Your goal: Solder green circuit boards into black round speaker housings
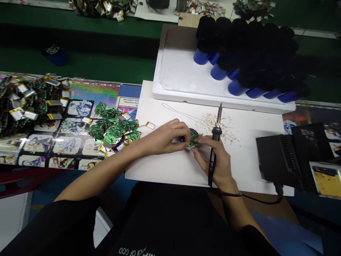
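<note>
Pinching green circuit board (193, 139) above middle of white sheet (160, 165): left hand (177, 137) at its left edge, right hand (218, 160) at its right. Soldering iron (212, 161) across right hand, tip toward sheet's far edge. Circuit-board pile (113, 133) left of sheet; foam tray (176, 71) along far edge.
</note>
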Demonstrator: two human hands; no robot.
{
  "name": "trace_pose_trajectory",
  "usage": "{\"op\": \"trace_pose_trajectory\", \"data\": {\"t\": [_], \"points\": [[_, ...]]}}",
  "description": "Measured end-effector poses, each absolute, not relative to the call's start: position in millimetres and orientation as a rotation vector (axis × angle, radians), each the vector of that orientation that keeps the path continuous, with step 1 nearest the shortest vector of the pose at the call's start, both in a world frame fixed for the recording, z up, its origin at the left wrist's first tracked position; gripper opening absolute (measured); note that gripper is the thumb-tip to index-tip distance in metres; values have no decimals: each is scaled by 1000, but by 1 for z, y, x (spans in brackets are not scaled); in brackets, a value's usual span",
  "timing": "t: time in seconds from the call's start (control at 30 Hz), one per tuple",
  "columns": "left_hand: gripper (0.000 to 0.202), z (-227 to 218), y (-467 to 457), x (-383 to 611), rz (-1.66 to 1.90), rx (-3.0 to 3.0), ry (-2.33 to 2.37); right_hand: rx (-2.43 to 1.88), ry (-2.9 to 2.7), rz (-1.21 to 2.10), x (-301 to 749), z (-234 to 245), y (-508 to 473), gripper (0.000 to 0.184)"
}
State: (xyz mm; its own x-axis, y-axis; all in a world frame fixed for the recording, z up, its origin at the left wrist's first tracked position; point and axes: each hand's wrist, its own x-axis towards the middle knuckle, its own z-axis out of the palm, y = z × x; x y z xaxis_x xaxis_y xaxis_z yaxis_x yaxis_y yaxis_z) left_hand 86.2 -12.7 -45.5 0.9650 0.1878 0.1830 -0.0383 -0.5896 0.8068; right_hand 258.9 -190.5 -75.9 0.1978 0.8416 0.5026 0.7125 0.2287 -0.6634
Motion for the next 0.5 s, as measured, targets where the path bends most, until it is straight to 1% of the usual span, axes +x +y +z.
{"op": "trace_pose_trajectory", "data": {"t": [0.23, 0.5], "points": [[9, -50, -14, 88, 341, 2190, 97, -1483, -1555, 225, 269, -75, -190, 47], [7, -49, -20, 90, 380, 2100, 231, -1501, -1468, 230, 263, -74, -191, 44]]}}
